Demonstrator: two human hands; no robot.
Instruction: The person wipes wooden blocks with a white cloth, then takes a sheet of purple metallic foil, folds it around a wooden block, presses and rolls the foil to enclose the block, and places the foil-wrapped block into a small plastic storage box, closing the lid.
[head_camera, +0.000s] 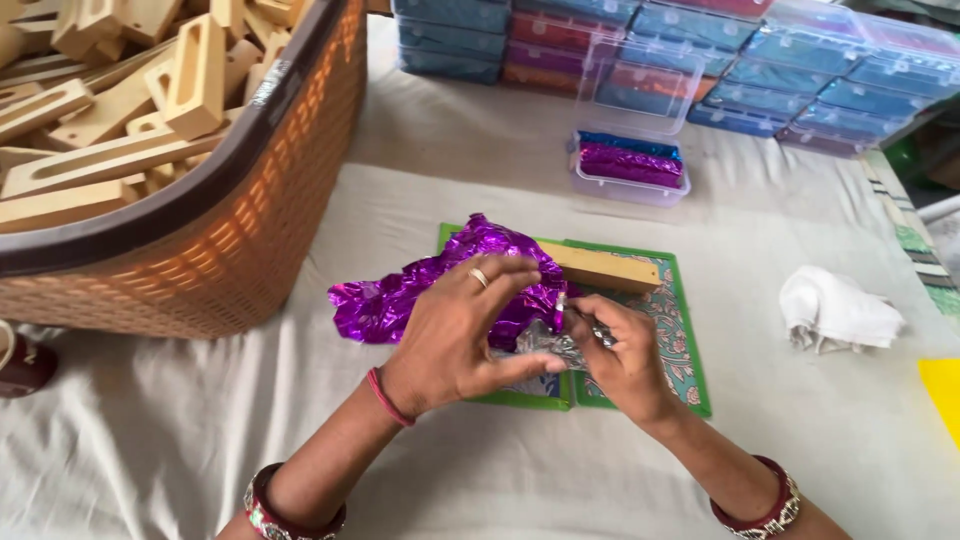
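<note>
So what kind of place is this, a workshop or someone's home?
Probably a small craft packing workshop: a basket heaped with wooden blocks, stacks of clear plastic boxes, and both hands working purple foil.

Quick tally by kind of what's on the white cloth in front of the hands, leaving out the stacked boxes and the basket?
Purple foil sheet: 1
Wooden block: 1
Green-edged mats: 2
Open clear box: 1
White rag: 1
Total: 6

It looked like a small craft packing workshop: a brown basket (230, 210) heaped with wooden blocks (110, 90) stood at the cloth-covered table's (150, 440) left edge, and stacked clear plastic boxes (760, 60), probably filled stock, lined its far edge.
</note>
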